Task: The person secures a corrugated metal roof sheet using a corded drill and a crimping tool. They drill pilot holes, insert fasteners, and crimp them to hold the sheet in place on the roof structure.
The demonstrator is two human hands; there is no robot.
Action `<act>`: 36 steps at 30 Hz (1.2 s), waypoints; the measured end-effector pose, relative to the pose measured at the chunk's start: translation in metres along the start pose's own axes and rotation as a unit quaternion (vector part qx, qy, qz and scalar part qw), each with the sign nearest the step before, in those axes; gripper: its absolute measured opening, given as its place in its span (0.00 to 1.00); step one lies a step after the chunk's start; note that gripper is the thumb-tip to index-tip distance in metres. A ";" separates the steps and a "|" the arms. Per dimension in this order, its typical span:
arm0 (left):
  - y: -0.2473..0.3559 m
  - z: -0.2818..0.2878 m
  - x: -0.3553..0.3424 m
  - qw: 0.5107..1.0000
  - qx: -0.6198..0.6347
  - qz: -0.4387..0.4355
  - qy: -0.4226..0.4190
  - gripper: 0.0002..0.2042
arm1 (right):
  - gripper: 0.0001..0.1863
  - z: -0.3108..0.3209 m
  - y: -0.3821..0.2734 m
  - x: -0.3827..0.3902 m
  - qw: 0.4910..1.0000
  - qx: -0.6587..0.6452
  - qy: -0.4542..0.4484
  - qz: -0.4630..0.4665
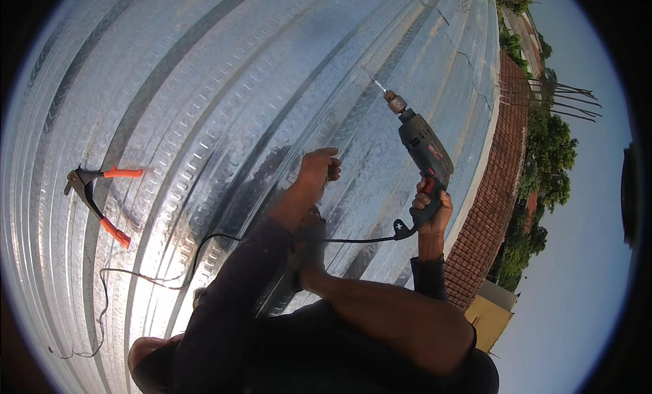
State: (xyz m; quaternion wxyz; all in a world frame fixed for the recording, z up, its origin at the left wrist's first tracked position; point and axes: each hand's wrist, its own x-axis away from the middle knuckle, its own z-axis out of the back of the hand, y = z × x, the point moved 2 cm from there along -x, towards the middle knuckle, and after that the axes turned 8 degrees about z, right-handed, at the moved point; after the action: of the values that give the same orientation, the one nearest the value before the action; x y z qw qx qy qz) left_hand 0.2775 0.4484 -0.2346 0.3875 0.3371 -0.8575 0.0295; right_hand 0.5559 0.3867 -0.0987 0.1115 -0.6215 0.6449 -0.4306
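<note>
My right hand (433, 214) grips a dark power drill (426, 146) by its handle. The drill's chuck and bit point up and left, the tip at or just above the ribbed metal sheeting (272, 81); contact cannot be told. My left hand (319, 168) is closed over the sheeting, left of the drill, with its fingers curled; anything inside them is hidden. A black cord (353, 240) leaves the drill handle and passes behind my left forearm.
Large cutters or pliers with orange handles (122, 172) lie spread on the sheeting at left. My bent leg (387, 312) is below the hands. A tiled roof (485, 238) slopes beyond the sheeting's right edge, with trees (550, 156) and protruding rods (570, 98).
</note>
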 end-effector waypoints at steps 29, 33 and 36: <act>0.053 0.027 0.024 0.998 -0.046 -0.034 -0.007 0.13 | 0.23 0.084 0.103 -0.114 0.994 -0.072 0.085 -0.004; 0.048 0.035 0.026 0.999 0.020 -0.039 -0.010 0.13 | 0.27 0.080 0.095 -0.091 0.939 0.280 0.198 -0.022; 0.052 0.036 0.035 0.998 0.041 -0.044 -0.004 0.16 | 0.32 0.049 0.066 -0.076 0.666 0.701 0.252 0.027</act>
State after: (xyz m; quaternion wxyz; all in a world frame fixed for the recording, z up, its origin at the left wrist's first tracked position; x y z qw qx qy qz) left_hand 0.2063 0.4579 -0.2251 0.3710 0.3902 -0.8414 0.0462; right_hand 0.5580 0.4247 -0.2041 0.3592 -0.2100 0.1730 -0.8927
